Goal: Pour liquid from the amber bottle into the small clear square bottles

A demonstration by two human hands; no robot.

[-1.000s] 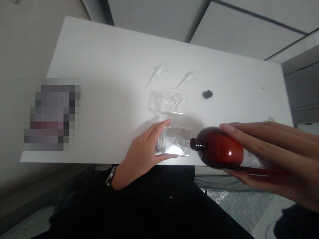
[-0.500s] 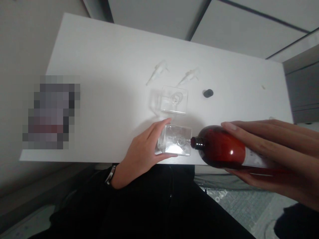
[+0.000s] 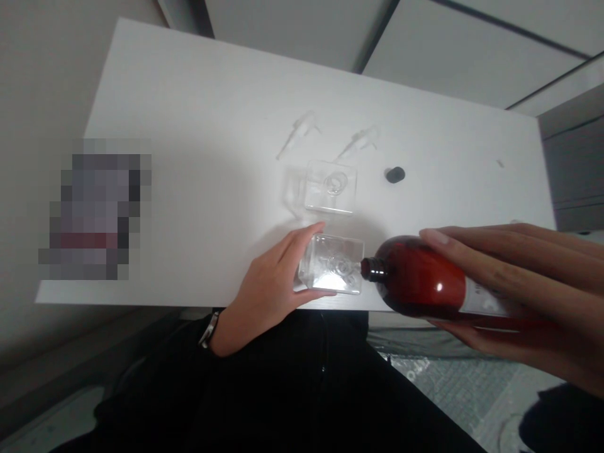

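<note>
My left hand (image 3: 276, 283) is wrapped around a clear square bottle (image 3: 325, 251) near the table's front edge, thumb on the near side and fingers on the far side. From the right, my right hand (image 3: 523, 277) grips a red-brown bottle (image 3: 419, 283) with a pale label, tipped so its uncapped neck points left. That neck is right by the round mouth of the clear bottle, and a clear liquid stream seems to run between them. Just beyond stands a second clear square bottle (image 3: 346, 198), its round mouth uncovered.
Two translucent pump heads (image 3: 298, 132) lie on the white table (image 3: 202, 113) behind the bottles. A black cap (image 3: 395, 175) sits to their right, and a tiny scrap (image 3: 500, 163) lies further right. At the left end is a blurred-out object (image 3: 94, 214).
Both hands and both held bottles stay almost in place. The view has shifted very slightly; nothing was taken up or let go.
</note>
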